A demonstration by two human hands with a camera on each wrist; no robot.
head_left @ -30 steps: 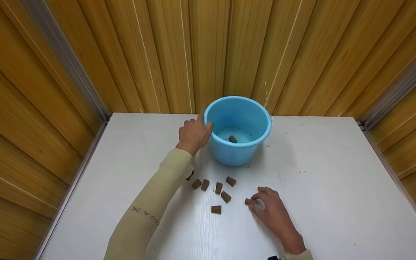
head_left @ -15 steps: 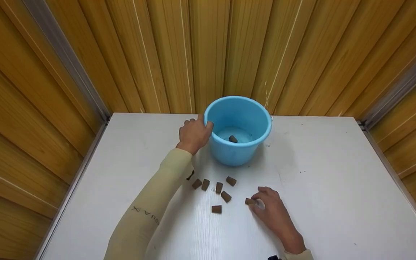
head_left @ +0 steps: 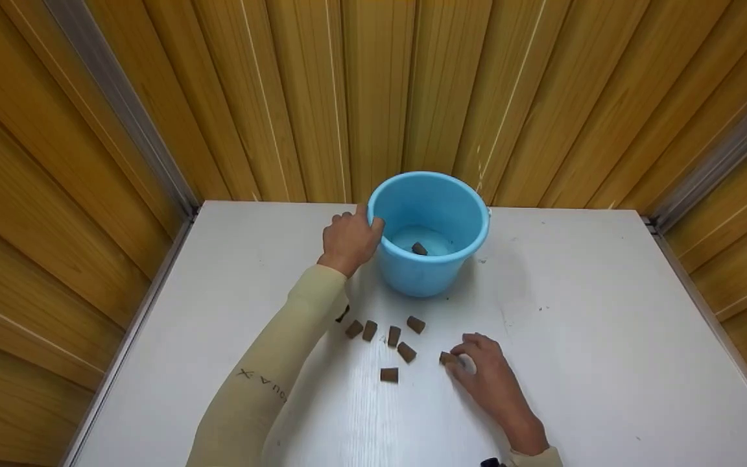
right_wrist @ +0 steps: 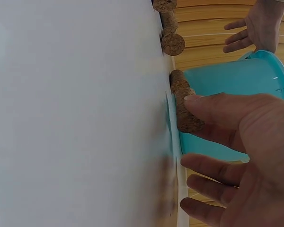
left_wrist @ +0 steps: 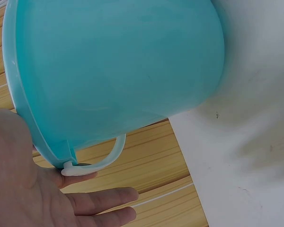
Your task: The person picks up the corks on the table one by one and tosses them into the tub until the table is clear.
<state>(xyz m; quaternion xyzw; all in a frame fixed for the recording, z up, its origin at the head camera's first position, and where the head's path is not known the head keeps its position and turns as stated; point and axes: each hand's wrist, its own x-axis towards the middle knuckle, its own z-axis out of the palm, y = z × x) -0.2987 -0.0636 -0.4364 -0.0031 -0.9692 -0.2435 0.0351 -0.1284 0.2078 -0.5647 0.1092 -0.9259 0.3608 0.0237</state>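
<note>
A light blue bucket (head_left: 419,275) stands upright at the back of the white table. My left hand (head_left: 351,240) grips its left rim, the thumb over the edge. In the left wrist view, two fingers (left_wrist: 106,199) of that hand stretch out below the white handle (left_wrist: 97,165). My right hand (head_left: 490,383) pinches a brown cork stopper (right_wrist: 188,116) between thumb and forefinger, low over the table; its other fingers spread loosely. One cork (head_left: 419,249) lies inside the bucket. Several more corks, such as the nearest one (head_left: 389,375), lie scattered between my hands.
Wood-patterned panels (head_left: 373,97) close off the back and both sides. The white tabletop (head_left: 607,337) stretches to the right of my right hand. Small dark specks (head_left: 540,309) dot its surface. My left sleeve (head_left: 283,357) crosses the table beside the leftmost corks.
Almost nothing differs. The cork between my right thumb and forefinger sits very slightly higher, while my left hand stays on the bucket rim.
</note>
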